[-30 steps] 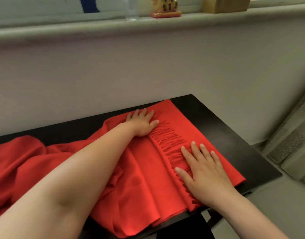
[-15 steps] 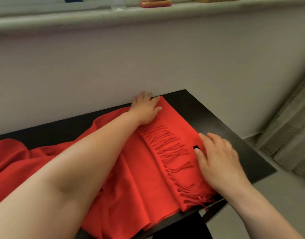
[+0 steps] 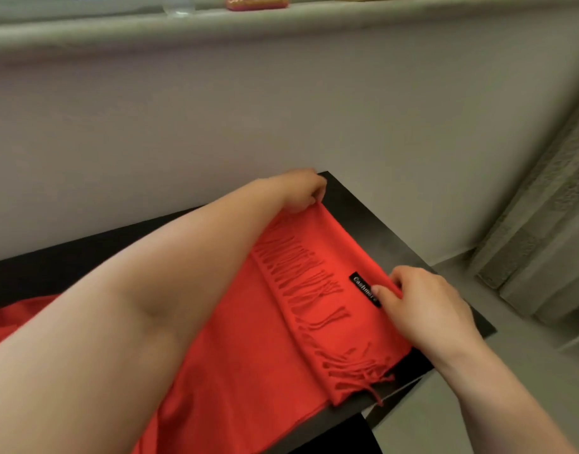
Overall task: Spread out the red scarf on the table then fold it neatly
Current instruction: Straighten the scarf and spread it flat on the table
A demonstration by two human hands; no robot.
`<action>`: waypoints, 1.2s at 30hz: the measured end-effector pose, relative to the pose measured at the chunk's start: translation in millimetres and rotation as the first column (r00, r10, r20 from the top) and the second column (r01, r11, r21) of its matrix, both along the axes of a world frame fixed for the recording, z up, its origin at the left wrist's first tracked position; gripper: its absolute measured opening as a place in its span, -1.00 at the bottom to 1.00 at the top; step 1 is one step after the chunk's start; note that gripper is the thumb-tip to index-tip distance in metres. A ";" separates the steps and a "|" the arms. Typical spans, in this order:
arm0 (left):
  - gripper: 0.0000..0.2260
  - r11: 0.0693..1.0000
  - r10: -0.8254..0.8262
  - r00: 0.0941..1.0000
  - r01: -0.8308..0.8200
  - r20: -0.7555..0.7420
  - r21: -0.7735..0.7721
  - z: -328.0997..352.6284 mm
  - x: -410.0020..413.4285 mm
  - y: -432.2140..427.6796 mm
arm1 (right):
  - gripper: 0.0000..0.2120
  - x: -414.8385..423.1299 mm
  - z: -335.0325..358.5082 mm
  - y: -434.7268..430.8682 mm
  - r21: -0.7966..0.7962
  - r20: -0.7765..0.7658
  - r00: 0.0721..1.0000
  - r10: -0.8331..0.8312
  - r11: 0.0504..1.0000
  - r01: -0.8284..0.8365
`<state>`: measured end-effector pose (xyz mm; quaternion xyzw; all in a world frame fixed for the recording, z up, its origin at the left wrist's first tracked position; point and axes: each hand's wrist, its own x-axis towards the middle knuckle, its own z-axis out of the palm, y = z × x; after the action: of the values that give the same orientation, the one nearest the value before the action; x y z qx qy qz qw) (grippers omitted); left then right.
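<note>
I saw the red scarf (image 3: 248, 339) lying across the black bench (image 3: 357, 208), its right end doubled over so that the fringe (image 3: 314, 280) lay on top of the layer beneath, running from far to near. The folded edge sat toward the right side of the bench, with bare black surface showing beyond it. Leftward the cloth ran under my left forearm and out to the left edge of the view, where it looked bunched. The near side of it hung over the near edge of the bench.

The left hand (image 3: 302, 190) was at the far end of the fold, near the far right corner of the bench. Its fingers were curled, the grip pinching the scarf's far corner. The right hand (image 3: 425, 306) was on the nearer stretch of the folded edge, its grip clamped on the cloth, thumb pressed on a small black label (image 3: 360, 283) with white lettering that read roughly "Cashmere". Between the two hands the folded edge looked straight and fairly taut.

Behind the bench stood a pale wall with a sill (image 3: 281, 18) along the top, carrying a clear glass (image 3: 179, 4) and a red-and-yellow object cut off by the frame. A grey curtain (image 3: 543, 240) hung at the right.
</note>
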<state>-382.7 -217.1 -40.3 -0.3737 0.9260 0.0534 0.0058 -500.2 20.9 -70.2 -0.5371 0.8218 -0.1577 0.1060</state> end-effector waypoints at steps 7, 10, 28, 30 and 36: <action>-0.80 0.993 0.045 0.886 -0.092 -0.462 -0.079 8.5 -58.5 -1.2 | -0.75 -47.7 4.8 -17.0 -0.170 -0.003 0.980 -0.198 0.966 0.194; -0.79 0.993 0.022 0.894 -0.072 -0.447 -0.094 4.0 -74.3 -2.7 | -0.78 -58.6 5.6 -18.9 -0.190 0.015 0.974 -0.228 0.955 0.226; -0.73 0.984 -0.107 0.927 0.047 -0.360 -0.171 51.8 75.3 2.2 | -0.90 35.7 71.5 2.5 -0.494 0.092 0.978 0.188 0.862 -0.119; -0.79 0.987 -0.076 0.919 0.015 -0.386 -0.160 45.5 97.0 4.9 | -0.91 53.1 69.7 7.8 -0.473 0.075 0.963 0.260 0.859 -0.195; -0.75 0.999 0.040 0.976 -0.032 -0.215 0.040 -0.4 158.7 35.4 | -0.84 103.1 36.9 20.4 -0.219 0.009 0.914 0.405 0.893 -0.393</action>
<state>-223.9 -181.7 -40.7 -0.3821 0.9132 0.1104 -0.0889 -397.1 41.4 -33.2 -0.6979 0.6693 -0.2341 0.1006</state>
